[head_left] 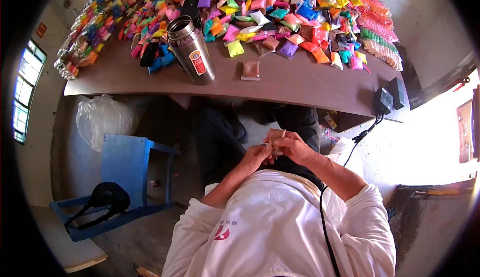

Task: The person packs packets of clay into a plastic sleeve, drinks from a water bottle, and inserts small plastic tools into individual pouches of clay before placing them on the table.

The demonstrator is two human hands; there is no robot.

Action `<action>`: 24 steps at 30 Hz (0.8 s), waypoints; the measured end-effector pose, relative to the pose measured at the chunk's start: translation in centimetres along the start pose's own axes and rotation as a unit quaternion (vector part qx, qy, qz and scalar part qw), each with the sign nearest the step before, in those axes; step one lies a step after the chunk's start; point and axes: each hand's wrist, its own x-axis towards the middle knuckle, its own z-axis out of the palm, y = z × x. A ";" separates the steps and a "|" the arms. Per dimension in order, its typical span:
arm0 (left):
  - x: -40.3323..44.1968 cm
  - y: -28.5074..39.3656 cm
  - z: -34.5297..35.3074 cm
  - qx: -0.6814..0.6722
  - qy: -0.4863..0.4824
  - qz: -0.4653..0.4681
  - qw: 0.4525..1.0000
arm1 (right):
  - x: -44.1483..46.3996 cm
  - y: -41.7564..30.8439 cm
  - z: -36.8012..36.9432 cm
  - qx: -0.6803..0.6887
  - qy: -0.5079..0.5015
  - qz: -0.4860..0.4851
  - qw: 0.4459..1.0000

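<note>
Above my lap, a small brownish-pink packet (276, 137) is held between both hands. My left hand (258, 156) pinches its lower left side with thumb and fingers. My right hand (295, 147) grips it from the right, with the thumb across its front. The fingers partly cover the packet. On the table (300, 84), near the front edge, lies a similar brownish packet (250, 70). A large pile of colourful packets (287, 49) covers the table's far part.
A steel flask (197, 59) stands on the table. Black boxes (384, 100) with a cable sit at its right corner. To the left are a blue chair (122, 172) holding a black bag (111, 195) and a clear plastic bag (100, 122).
</note>
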 end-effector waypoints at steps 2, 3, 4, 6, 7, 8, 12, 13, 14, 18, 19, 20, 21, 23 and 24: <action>-0.1 0.7 0.3 -0.030 0.024 -0.025 0.999 | -0.2 -0.8 0.9 0.067 0.022 0.019 0.997; -0.1 0.6 0.2 -0.031 0.024 -0.025 0.999 | -0.1 -0.8 0.8 0.067 0.022 0.019 0.997; 0.0 0.2 0.1 -0.042 0.020 -0.019 0.999 | 0.0 -0.8 0.4 0.063 -0.001 0.014 0.998; 0.2 -0.8 -0.4 -0.053 0.016 -0.014 0.998 | 0.4 -0.5 -0.8 0.060 -0.023 0.010 0.998; 0.4 -1.5 -0.6 -0.083 0.026 -0.033 0.996 | 0.7 -0.5 -1.5 -0.030 0.002 0.001 1.000; 0.5 -2.1 -0.8 -0.113 0.036 -0.051 0.992 | 0.8 -0.3 -2.1 -0.120 0.028 -0.008 0.992; 0.2 -1.4 -0.6 -0.143 0.024 -0.041 0.989 | 0.5 -0.5 -1.2 -0.210 0.127 0.027 0.969; 0.2 -1.4 -0.6 -0.118 0.014 -0.046 0.992 | 0.4 -0.6 -0.7 -0.210 0.127 0.027 0.969; 0.2 -1.4 -0.7 -0.092 0.005 -0.050 0.994 | 0.2 -0.7 -0.1 -0.228 0.126 0.038 0.965; 0.0 -0.9 -0.4 -0.088 0.003 -0.051 0.995 | 0.8 0.9 -1.4 -0.189 -0.010 0.024 0.982; 0.0 -1.2 -0.4 -0.111 0.014 -0.047 0.993 | 0.6 0.6 -1.2 -0.188 -0.010 0.024 0.982; 0.0 -1.4 -0.4 -0.133 0.025 -0.043 0.990 | 0.3 0.2 -1.1 -0.144 0.001 0.048 0.988; 0.0 -1.4 -0.5 -0.133 0.025 -0.044 0.990 | 0.0 -0.3 -0.6 -0.099 0.013 0.073 0.992; 0.0 -1.4 -0.7 -0.153 0.046 -0.078 0.984 | -0.2 -0.2 -0.7 -0.117 0.024 0.054 0.991; 0.0 -1.6 -0.7 -0.153 0.045 -0.078 0.984 | -0.3 -0.1 -0.7 -0.136 0.034 0.034 0.989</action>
